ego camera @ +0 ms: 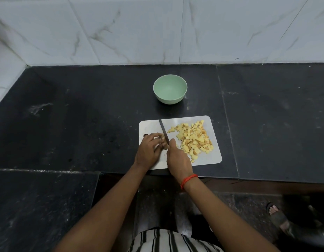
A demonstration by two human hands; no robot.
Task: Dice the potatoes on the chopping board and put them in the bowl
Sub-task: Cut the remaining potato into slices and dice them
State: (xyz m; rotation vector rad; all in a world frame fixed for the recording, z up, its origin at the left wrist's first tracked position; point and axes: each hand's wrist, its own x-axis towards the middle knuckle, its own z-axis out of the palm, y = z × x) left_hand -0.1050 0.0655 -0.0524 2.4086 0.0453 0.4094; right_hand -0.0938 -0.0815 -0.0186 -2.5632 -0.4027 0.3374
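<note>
A white chopping board lies at the counter's front edge. A heap of diced potato covers its right half. My left hand holds a potato piece down on the board's left part, mostly hidden under my curled fingers. My right hand grips the handle of a knife, whose dark blade points away from me right beside the left fingers. A pale green bowl stands behind the board and looks empty.
The black stone counter stretches to both sides, with a lower black slab at the front left. A white marble-tiled wall closes the back and left. A sandalled foot shows on the floor at lower right.
</note>
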